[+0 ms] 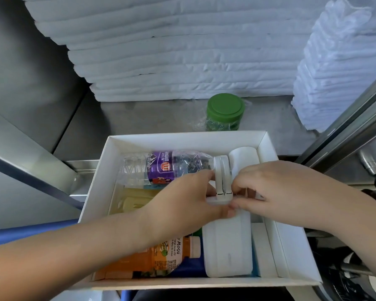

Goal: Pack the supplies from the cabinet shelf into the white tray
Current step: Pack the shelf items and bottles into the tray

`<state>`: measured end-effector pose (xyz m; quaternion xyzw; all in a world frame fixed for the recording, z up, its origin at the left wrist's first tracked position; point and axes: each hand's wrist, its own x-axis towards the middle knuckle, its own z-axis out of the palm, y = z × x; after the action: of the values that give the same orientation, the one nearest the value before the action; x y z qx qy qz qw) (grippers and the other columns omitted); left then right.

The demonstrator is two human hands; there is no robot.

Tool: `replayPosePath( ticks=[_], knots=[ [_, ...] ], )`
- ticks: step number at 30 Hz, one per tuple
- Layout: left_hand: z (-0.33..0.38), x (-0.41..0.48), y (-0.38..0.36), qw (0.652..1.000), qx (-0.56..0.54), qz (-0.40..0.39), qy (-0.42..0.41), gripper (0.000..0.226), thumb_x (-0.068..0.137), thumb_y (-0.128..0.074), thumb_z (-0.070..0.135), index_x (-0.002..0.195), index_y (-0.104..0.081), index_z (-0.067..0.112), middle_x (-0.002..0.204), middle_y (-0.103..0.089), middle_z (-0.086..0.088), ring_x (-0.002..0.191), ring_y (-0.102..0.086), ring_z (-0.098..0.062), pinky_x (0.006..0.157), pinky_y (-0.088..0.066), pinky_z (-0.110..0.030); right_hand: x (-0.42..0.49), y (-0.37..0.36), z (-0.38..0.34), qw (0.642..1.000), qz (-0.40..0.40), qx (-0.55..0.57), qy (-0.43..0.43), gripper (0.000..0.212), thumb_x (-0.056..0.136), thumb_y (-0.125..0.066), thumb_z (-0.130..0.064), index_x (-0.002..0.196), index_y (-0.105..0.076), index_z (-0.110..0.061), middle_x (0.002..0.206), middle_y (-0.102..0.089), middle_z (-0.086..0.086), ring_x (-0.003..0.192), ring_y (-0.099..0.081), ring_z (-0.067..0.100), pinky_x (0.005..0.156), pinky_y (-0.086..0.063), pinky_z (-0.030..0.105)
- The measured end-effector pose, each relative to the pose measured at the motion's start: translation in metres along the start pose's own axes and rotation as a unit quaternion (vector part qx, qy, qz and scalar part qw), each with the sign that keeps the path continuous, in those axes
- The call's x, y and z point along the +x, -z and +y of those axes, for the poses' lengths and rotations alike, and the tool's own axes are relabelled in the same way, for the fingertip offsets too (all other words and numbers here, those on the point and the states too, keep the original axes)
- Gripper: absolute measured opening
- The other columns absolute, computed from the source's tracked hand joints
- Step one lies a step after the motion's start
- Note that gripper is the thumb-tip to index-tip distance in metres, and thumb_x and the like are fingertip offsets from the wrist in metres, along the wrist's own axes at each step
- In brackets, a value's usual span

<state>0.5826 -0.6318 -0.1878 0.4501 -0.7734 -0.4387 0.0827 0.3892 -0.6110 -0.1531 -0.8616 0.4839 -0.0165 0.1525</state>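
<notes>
A white tray sits at the front edge of a steel cabinet shelf. Inside it lie a clear water bottle with a purple label, an orange juice bottle, a yellowish flat pack, a white roll and a white rounded container. Both hands meet over the tray's middle on a small white hinged clip-like object. My left hand grips its base and left side. My right hand pinches its right side. Still on the shelf behind the tray stands a green-lidded jar.
A tall stack of folded white linens fills the back of the shelf. A stack of white items in clear plastic stands at the right. A steel door frame runs diagonally on the right, a steel panel on the left.
</notes>
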Motion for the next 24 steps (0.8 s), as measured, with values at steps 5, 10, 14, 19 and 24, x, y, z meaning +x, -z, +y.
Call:
replayPosePath(
  ticks=[5, 10, 14, 19, 24],
  knots=[
    [0.001, 0.005, -0.004, 1.0, -0.007, -0.013, 0.0, 0.052, 0.067, -0.063, 0.064, 0.112, -0.049, 0.043, 0.104, -0.065, 0.016, 0.091, -0.059, 0.005, 0.08, -0.05, -0.023, 0.002, 0.003, 0.001, 0.999, -0.028, 0.009, -0.041, 0.04, 0.071, -0.034, -0.065, 0.083, -0.055, -0.034, 0.078, -0.057, -0.015, 0.074, -0.054, 0.001, 0.066, -0.044, 0.021],
    [0.003, 0.006, -0.007, 0.997, 0.077, 0.004, 0.006, 0.053, 0.072, -0.063, 0.061, 0.11, -0.038, 0.035, 0.077, -0.056, 0.017, 0.067, -0.053, 0.009, 0.052, -0.037, -0.008, -0.001, 0.002, 0.0, 0.997, -0.018, 0.033, -0.065, 0.026, 0.073, -0.051, -0.062, 0.077, -0.051, -0.036, 0.075, -0.055, -0.02, 0.084, -0.048, -0.011, 0.061, -0.04, 0.013],
    [0.008, -0.003, -0.001, 0.979, 0.198, 0.01, -0.033, 0.04, 0.082, -0.055, 0.057, 0.109, -0.048, 0.029, 0.099, -0.06, 0.012, 0.084, -0.054, -0.001, 0.068, -0.043, -0.014, -0.001, 0.0, 0.0, 0.998, -0.013, 0.023, -0.056, 0.024, 0.075, -0.048, -0.063, 0.08, -0.048, -0.039, 0.079, -0.053, -0.019, 0.076, -0.05, -0.005, 0.064, -0.041, 0.015],
    [0.011, -0.007, 0.002, 0.931, 0.357, 0.032, -0.07, 0.048, 0.087, -0.037, 0.063, 0.108, -0.056, 0.024, 0.095, -0.059, 0.007, 0.088, -0.054, -0.01, 0.075, -0.049, -0.029, 0.005, -0.002, 0.003, 0.999, -0.033, 0.011, -0.042, 0.022, 0.079, -0.049, -0.058, 0.085, -0.057, -0.038, 0.079, -0.049, -0.018, 0.076, -0.049, -0.004, 0.063, -0.038, 0.016],
    [0.008, -0.002, 0.009, 0.915, 0.396, 0.008, -0.077, 0.05, 0.087, -0.035, 0.063, 0.1, -0.061, 0.023, 0.09, -0.055, 0.007, 0.088, -0.048, -0.012, 0.079, -0.046, -0.03, 0.011, -0.007, 0.004, 0.997, -0.065, -0.019, -0.033, 0.019, 0.084, -0.057, -0.048, 0.097, -0.062, -0.035, 0.079, -0.042, -0.019, 0.068, -0.042, -0.005, 0.057, -0.031, 0.016]
  ],
)
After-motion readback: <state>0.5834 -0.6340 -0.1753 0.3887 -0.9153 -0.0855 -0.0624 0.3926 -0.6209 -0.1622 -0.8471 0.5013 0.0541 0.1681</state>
